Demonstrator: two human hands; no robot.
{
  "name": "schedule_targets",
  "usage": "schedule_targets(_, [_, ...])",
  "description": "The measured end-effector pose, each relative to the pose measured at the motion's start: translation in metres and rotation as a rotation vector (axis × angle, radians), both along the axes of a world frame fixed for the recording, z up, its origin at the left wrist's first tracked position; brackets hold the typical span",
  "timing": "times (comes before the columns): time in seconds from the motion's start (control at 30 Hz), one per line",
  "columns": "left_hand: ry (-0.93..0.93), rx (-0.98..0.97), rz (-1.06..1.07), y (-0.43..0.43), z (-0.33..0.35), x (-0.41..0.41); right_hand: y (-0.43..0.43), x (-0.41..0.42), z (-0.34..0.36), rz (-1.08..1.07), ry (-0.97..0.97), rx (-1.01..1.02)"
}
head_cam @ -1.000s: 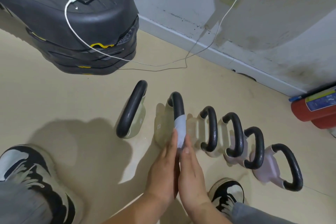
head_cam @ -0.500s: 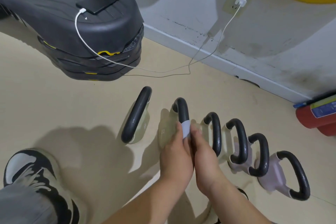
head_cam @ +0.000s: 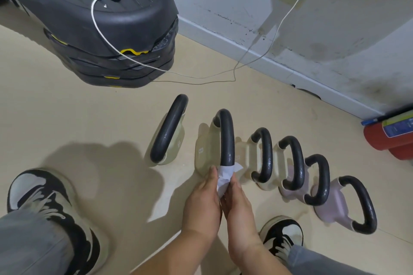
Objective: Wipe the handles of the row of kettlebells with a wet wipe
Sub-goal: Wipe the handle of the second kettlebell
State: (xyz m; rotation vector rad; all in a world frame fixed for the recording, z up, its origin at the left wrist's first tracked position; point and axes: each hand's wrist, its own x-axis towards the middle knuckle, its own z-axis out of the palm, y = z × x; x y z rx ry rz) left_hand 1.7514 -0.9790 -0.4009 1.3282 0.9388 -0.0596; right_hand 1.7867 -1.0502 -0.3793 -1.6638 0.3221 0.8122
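Over the beige floor I see my left hand and right hand pinching a crumpled white wet wipe (wrapped round the black curved kettlebell handle at the fingertips).

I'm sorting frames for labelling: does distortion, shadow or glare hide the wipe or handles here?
Head view throughout: wide-angle bend curves the baseboard; the person's soft shadow lies on the floor left of the kettlebells; small glints mark the wiped handle; wet wipe is sharp, evenly lit.
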Motion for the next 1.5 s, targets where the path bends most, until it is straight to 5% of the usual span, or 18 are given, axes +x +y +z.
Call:
schedule_targets(0.17, [0.027, 0.565, -0.213, 0.009, -0.008, 0.009, 0.000, 0.001, -0.004, 0.076, 0.032, -0.053])
schedule_targets(0.53, [0.097, 0.741, -0.488, -0.006, -0.028, -0.001, 0.008, -0.013, -0.003, 0.112, 0.096, -0.088])
schedule_targets(0.7, [0.162, 0.778, -0.846, 0.004, -0.040, -0.025, -0.012, -0.013, -0.009, 0.082, 0.289, -0.151])
schedule_targets(1.0, [0.064, 0.455, 0.021, 0.029, -0.009, -0.010, -0.004, -0.007, 0.011, -0.332, 0.232, -0.043])
schedule_targets(1.13, [-0.083, 0.518, -0.172, 0.035, -0.001, 0.018, -0.001, 0.009, 0.015, -0.389, 0.198, -0.037])
schedule_targets(1.5, [0.060, 0.528, -0.304, -0.015, -0.010, -0.001, -0.020, 0.018, -0.001, -0.160, 0.320, -0.091])
